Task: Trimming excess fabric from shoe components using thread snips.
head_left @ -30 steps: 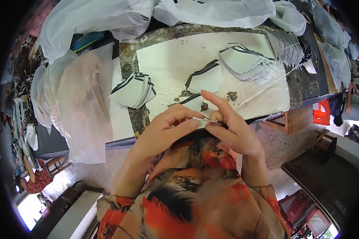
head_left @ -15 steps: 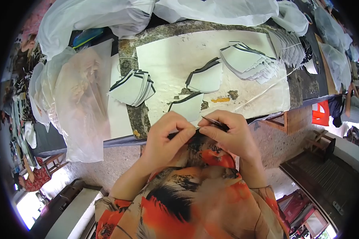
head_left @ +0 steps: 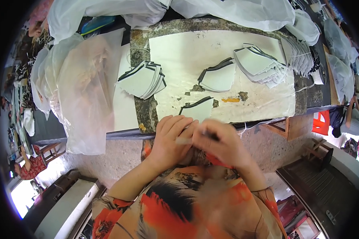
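Just off the table's near edge, my left hand point(head_left: 172, 137) is closed, its fingers bent and side by side. A pale bit shows by its thumb, and what it grips is hidden. Beside it my right hand point(head_left: 221, 141) is smeared by motion. A dark slim tool point(head_left: 212, 136) lies in its curled fingers, its kind unclear. Right beyond the left fingertips, a white curved panel with black edging point(head_left: 199, 108) lies on the white board. Farther off sits another white panel with black edging point(head_left: 218, 77).
Stacks of edged panels lie left point(head_left: 141, 83) and right point(head_left: 257, 65) on the white board point(head_left: 179, 51), with a tied bundle point(head_left: 298, 57) at far right. Clear plastic bags point(head_left: 85, 87) cover the left side and the back. A wooden stool point(head_left: 297, 129) stands under the right.
My hands were pinched together with the dark tool pointing between them. Now the left fingers lie over the front and the right hand has turned, blurred. The whole view has shifted slightly.
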### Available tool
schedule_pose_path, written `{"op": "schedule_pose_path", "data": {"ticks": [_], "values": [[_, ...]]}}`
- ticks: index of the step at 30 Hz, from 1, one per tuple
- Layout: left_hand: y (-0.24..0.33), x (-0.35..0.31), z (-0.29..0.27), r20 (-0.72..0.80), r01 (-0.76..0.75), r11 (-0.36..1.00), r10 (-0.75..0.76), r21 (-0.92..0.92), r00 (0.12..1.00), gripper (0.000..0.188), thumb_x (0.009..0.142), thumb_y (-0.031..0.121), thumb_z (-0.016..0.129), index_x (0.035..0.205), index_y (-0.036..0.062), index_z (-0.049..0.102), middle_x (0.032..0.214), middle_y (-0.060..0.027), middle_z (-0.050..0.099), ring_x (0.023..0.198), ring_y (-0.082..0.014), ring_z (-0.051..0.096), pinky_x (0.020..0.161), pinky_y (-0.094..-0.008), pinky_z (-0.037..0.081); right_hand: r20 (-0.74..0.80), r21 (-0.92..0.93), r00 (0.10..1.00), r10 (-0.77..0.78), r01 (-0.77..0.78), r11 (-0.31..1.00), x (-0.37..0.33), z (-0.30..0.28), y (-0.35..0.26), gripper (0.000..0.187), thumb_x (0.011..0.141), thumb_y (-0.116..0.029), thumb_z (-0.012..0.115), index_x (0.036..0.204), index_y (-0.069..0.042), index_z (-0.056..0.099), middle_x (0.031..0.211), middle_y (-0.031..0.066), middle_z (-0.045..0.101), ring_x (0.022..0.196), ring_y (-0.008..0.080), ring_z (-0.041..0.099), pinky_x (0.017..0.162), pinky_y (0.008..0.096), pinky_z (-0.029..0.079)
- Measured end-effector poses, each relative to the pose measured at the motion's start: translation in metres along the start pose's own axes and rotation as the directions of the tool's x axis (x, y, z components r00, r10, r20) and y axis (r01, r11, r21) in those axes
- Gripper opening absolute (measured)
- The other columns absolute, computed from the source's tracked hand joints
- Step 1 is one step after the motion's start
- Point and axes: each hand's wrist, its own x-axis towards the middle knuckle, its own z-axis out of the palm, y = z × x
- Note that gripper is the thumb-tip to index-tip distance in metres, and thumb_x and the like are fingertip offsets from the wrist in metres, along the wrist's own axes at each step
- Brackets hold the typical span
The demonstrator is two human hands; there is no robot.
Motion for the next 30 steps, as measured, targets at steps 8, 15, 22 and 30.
{"op": "schedule_pose_path", "data": {"ticks": [8, 15, 22, 30], "values": [[0.005, 0.000, 0.001, -0.001, 0.025, 1.000, -0.025, 0.017, 1.000, 0.042, 0.082, 0.015, 0.076, 0.122, 0.0048, 0.068, 0.125, -0.0076, 0.064, 0.118, -0.0259, 0.058, 0.103, -0.0446, 0.042, -0.320, -0.333, 0.947, 0.004, -0.117, 0.936, 0.035, 0.005, 0.020, 0.021, 0.095, -0.018, 0.067, 0.097, 0.002, 0.065, 0.083, 0.0110, 0.065, 0.074, 0.0193, 0.063, 0.069, 0.0325, 0.050], [0.003, 0.001, -0.001, 0.005, 0.034, 0.999, -0.034, -0.025, 0.999, 0.036, 0.084, 0.013, 0.076, 0.119, 0.0054, 0.071, 0.123, -0.0098, 0.065, 0.115, -0.0310, 0.060, 0.099, -0.0459, 0.044, -0.347, -0.436, 0.937, -0.026, -0.137, 0.889, 0.038, 0.008, 0.019, 0.019, 0.093, -0.022, 0.067, 0.093, -0.002, 0.066, 0.088, 0.0165, 0.069, 0.081, 0.0381, 0.067, 0.070, 0.0455, 0.051], [-0.002, 0.000, 0.001, -0.065, 0.038, 0.999, -0.038, 0.003, 0.997, 0.036, 0.078, 0.010, 0.077, 0.113, 0.0084, 0.073, 0.124, -0.0112, 0.061, 0.115, -0.0331, 0.057, 0.095, -0.0462, 0.045, -0.333, -0.461, 0.942, -0.047, -0.120, 0.879, 0.039, 0.007, 0.019, 0.018, 0.093, -0.020, 0.066, 0.092, -0.002, 0.064, 0.088, 0.0168, 0.068, 0.082, 0.0387, 0.066, 0.071, 0.0465, 0.051], [-0.003, 0.004, -0.002, -0.055, 0.054, 0.998, -0.052, 0.042, 0.997, 0.033, 0.081, 0.012, 0.076, 0.113, 0.0136, 0.074, 0.130, -0.0123, 0.061, 0.122, -0.0344, 0.055, 0.103, -0.0491, 0.042, -0.324, -0.472, 0.944, -0.057, -0.110, 0.875, 0.040, 0.006, 0.019, 0.018, 0.094, -0.018, 0.065, 0.091, 0.000, 0.061, 0.089, 0.0175, 0.067, 0.082, 0.0392, 0.065, 0.071, 0.0467, 0.051]]}}
